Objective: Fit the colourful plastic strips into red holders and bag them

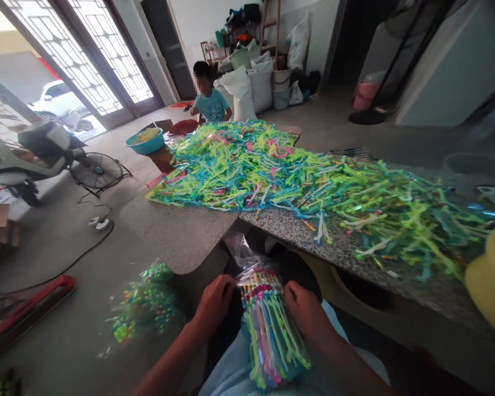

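A person seated at a speckled stone bench [190, 231] holds a clear plastic bag [274, 335] above their lap, between both hands. The bag is packed with thin strips in green, white, blue and pink, lying side by side lengthwise, with a band of multicoloured, bead-like pieces across their upper ends. Its loose, empty top points toward the bench edge.

The left hand [215, 301] has its fingers curled and clamped on the bag's upper left edge. The right hand [302, 305] has its fingers curled and clamped on the upper right edge.

On the bench, a wide, tangled pile of similar strips [247, 165] spreads from the far end to the right side, near a yellow tub [490, 280]. Low on the left, clear bags with green and multicoloured contents [148, 302] sit together. Beyond the pile is another person in a light blue shirt [212, 104], with a blue basin [147, 144] of yellowish contents nearby. A round fan [97, 170] stands on the floor beside a scooter [41, 146].
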The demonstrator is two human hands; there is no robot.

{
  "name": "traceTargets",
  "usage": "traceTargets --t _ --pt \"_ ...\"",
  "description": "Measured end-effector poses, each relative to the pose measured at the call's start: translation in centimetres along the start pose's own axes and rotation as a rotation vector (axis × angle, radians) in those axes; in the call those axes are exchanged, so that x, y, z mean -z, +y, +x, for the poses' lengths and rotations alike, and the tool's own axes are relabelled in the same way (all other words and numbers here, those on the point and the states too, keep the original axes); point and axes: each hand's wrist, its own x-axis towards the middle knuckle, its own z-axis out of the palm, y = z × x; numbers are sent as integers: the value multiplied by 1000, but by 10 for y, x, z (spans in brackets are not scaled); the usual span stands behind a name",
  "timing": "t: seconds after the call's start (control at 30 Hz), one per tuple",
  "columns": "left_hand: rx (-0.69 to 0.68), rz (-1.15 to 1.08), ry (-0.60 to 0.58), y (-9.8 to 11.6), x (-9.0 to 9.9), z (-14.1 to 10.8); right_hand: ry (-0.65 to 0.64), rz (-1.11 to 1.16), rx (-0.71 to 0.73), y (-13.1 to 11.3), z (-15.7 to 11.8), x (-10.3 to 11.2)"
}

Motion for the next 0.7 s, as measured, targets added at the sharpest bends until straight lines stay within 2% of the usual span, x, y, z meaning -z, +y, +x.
traceTargets --t 0.13,0.23,0.3,0.4,0.47,0.53,0.6,0.7 --pt "189 86 -94 21 6 7 82 7 -75 1 -7 -13" --pt "235 187 -171 41 13 6 124 62 -104 1 -8 -15" --pt "192 233 -193 50 19 1 113 129 -109 0 -7 -11" --pt "34 242 -252 57 23 -6 78 220 -134 -3 -2 -1" --pt "-58 216 -302 57 24 -6 11 341 -225 -4 2 4" --pt "-63 147 -337 57 23 -2 -87 552 -370 -4 6 7" --pt "-31 24 -343 57 24 8 -133 738 -482 -5 10 9" --pt "14 -223 -343 56 30 26 -101 825 -491 -11 17 17"
